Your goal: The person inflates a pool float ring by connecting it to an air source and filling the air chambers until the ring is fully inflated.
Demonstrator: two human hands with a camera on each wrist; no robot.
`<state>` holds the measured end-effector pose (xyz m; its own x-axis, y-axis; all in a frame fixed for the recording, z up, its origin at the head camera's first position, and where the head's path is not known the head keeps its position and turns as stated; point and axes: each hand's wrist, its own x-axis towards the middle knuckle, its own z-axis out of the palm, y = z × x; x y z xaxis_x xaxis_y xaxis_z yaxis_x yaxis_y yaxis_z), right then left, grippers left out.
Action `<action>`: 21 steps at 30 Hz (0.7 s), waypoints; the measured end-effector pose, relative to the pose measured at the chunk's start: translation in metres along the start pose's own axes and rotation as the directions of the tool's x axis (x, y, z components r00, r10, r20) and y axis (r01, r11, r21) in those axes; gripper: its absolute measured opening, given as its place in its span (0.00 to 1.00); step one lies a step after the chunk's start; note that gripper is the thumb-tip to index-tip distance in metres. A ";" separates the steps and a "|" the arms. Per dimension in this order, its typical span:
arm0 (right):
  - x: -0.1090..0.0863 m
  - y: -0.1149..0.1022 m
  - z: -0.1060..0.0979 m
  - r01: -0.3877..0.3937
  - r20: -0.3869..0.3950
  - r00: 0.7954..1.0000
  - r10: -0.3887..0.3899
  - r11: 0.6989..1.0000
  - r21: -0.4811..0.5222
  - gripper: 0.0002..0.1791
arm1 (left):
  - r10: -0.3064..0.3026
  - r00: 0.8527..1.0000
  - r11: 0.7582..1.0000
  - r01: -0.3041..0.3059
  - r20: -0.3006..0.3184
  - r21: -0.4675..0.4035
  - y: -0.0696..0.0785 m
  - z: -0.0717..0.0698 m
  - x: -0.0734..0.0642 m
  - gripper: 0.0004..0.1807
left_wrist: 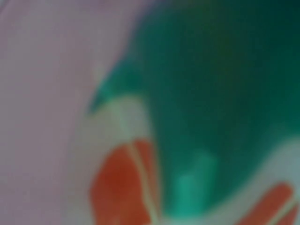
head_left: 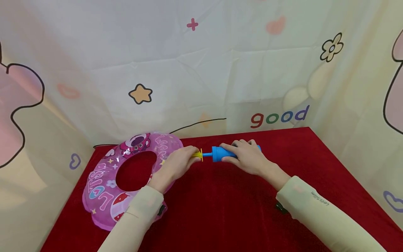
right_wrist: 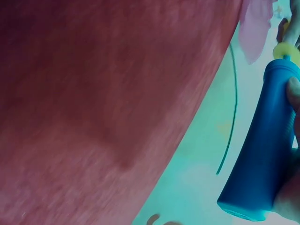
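Observation:
A blue hand pump [head_left: 218, 154] is held level between my two hands, above the red cloth. My right hand [head_left: 250, 155] grips its blue barrel [right_wrist: 262, 140], with the fingers wrapped over the top. At the other end, my left hand [head_left: 179, 161] pinches the yellow end piece [head_left: 202, 155], and a thin blue rod shows between it and the barrel. To the left lies a pink swim ring [head_left: 102, 175] with printed letters and a cartoon bear. My left forearm overlaps the ring's near right side. Blurred printed plastic [left_wrist: 122, 183] fills the left wrist view.
A red cloth [head_left: 230, 210] covers the table. Behind it and along both sides hang pale printed curtains [head_left: 176, 84], one bearing the word "good". A small dark object [head_left: 281, 207] shows partly beneath the right sleeve.

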<state>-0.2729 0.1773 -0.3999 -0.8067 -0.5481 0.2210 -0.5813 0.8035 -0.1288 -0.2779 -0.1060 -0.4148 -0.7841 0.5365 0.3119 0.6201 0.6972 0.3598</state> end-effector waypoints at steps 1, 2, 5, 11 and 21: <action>0.001 -0.003 0.001 0.003 0.000 1.000 -0.003 1.000 -0.006 0.34 | -0.004 1.000 1.000 0.004 0.003 -0.008 0.001 0.001 -0.001 0.13; 0.003 -0.006 0.002 0.009 0.002 1.000 -0.009 1.000 -0.013 0.34 | -0.004 1.000 1.000 0.004 0.007 -0.014 0.002 0.001 -0.002 0.14; 0.003 -0.010 0.002 0.019 0.013 1.000 -0.018 1.000 -0.023 0.33 | -0.017 1.000 0.999 0.018 0.021 -0.036 0.003 0.001 -0.004 0.15; -0.007 0.005 -0.002 -0.010 0.042 0.999 0.009 1.000 0.022 0.33 | -0.054 0.998 0.995 0.057 0.038 -0.079 -0.009 -0.007 -0.014 0.12; -0.030 0.050 -0.017 -0.061 0.058 0.997 0.059 0.997 0.047 0.33 | -0.051 0.998 0.997 0.053 0.033 -0.051 -0.026 -0.019 -0.019 0.09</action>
<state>-0.2760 0.2382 -0.3967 -0.8442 -0.5125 0.1571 -0.5350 0.8238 -0.1877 -0.2787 -0.1438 -0.4136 -0.8153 0.5153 0.2642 0.5782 0.6995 0.4199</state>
